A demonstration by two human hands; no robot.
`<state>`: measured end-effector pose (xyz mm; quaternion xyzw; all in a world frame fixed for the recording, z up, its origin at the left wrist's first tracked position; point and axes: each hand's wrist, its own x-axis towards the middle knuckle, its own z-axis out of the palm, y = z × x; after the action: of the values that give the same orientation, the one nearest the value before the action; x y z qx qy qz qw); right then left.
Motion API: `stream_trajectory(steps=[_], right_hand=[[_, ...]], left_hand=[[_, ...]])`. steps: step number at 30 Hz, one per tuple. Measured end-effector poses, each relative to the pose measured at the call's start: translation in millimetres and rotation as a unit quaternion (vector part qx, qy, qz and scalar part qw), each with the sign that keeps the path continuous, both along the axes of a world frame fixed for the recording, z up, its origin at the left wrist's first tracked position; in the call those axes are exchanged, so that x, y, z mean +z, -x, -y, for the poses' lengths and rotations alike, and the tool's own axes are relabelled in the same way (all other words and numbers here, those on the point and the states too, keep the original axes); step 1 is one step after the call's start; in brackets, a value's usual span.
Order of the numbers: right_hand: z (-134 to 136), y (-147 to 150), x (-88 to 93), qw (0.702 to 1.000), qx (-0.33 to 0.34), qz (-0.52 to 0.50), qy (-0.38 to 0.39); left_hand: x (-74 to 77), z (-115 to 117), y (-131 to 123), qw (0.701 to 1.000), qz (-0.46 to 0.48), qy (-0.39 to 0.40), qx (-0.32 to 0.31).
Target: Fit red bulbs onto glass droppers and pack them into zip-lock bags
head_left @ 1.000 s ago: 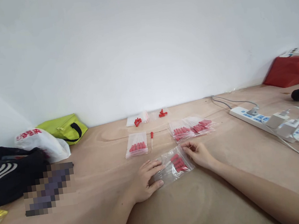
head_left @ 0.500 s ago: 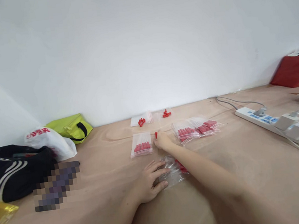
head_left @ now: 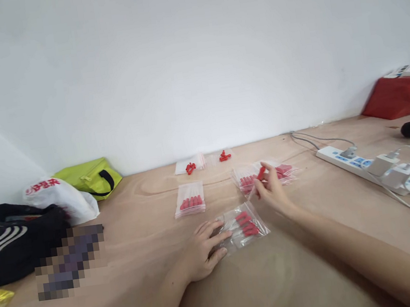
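Observation:
My left hand (head_left: 206,254) lies with its fingers spread on the left edge of a clear plastic bag (head_left: 235,244), which holds several red pieces (head_left: 245,223). Between the fingertips of my right hand (head_left: 271,191) is a small red peg-like piece (head_left: 261,173); its exact kind is too small to make out. That hand hovers beside a cluster of filled clear bags (head_left: 245,182) and partly covers them. Left of it lies another zip bag (head_left: 189,201) with a row of red pieces inside.
Loose red pieces (head_left: 191,168) lie on flat bags by the wall, with a second small pile (head_left: 224,156) beside them. A power strip (head_left: 345,157) with cables is at the right. Black (head_left: 20,243), white (head_left: 60,200) and yellow-green (head_left: 91,178) bags stand at the left.
My right hand has moved right, from beside the zip bag to the filled bags, carrying the red piece. The pieces under its forearm now show. My left hand stays on the bag.

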<state>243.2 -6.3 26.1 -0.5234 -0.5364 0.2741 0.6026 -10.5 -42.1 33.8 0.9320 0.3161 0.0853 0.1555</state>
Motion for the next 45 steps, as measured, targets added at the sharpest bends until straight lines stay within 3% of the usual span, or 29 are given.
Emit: stream_trajectory(steps=[3, 7, 14, 23, 26, 34, 45], right_hand=[[22.7, -19.9, -18.2, 0.997, -0.032, -0.07, 0.004], [32.6, -19.7, -29.7, 0.994, -0.026, -0.105, 0.005], [32.2, 0.0, -33.5, 0.991, 0.033, -0.128, 0.031], [35.4, -0.7, -35.2, 0.977, 0.038, -0.199, 0.062], [38.9, -1.8, -36.0, 0.978, 0.049, -0.184, 0.086], [36.8, -2.9, -44.4, 0.986, 0.092, -0.019, 0.14], [41.2, 0.5, -26.7, 0.957, 0.219, -0.065, 0.181]], left_hand=[[1.6, 0.1, -1.2, 1.0, -0.008, -0.003, 0.002], [3.1, 0.8, -1.5, 1.0, -0.012, -0.007, 0.005], [4.1, 1.0, -1.8, 1.0, -0.005, -0.017, 0.002], [0.2, -0.8, -0.8, 1.0, 0.002, -0.02, 0.001], [0.7, -1.2, -0.7, 1.0, -0.005, -0.016, 0.005], [1.7, -0.7, -1.3, 1.0, -0.008, 0.003, 0.007], [2.0, -1.2, -1.3, 1.0, 0.006, 0.017, 0.012]])
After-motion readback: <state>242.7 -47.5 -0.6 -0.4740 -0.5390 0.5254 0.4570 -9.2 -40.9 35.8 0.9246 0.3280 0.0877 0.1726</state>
